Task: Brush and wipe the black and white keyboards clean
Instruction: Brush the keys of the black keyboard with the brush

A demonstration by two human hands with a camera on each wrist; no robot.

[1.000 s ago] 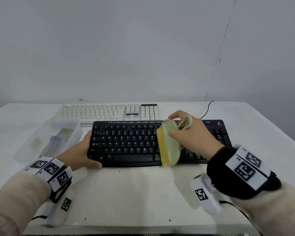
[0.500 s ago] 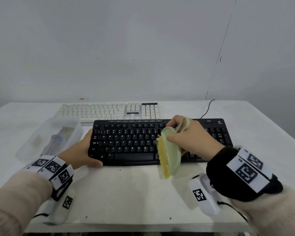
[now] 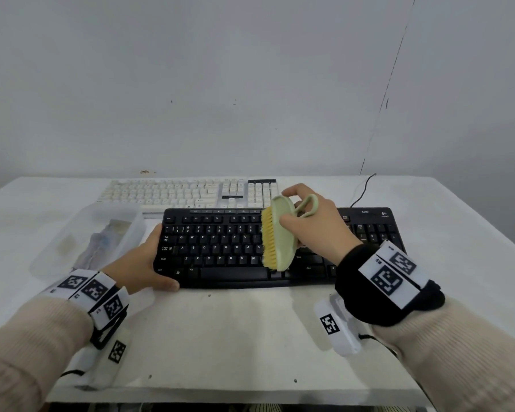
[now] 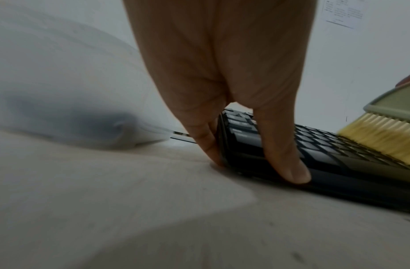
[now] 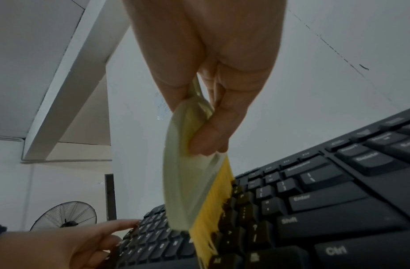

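The black keyboard (image 3: 220,248) lies across the middle of the white table, with the white keyboard (image 3: 167,193) right behind it. My right hand (image 3: 318,227) grips a pale green brush (image 3: 281,233) by its back and loop handle. The yellow bristles face left and touch the keys in the middle of the black keyboard (image 5: 337,200); the brush (image 5: 187,182) stands on its edge there. My left hand (image 3: 144,263) holds the keyboard's front left corner, thumb on the front edge and fingers (image 4: 206,138) against the left side of the black keyboard (image 4: 326,151).
A clear plastic box (image 3: 87,239) with a few items stands left of the black keyboard. A black cable (image 3: 363,188) runs off the table's back right. The table's front edge (image 3: 220,396) is near my forearms. A standing fan (image 5: 65,216) is far off.
The brush has swept from the keyboard's front edge away from me, up over the middle key rows. My left hand has stayed on the corner.
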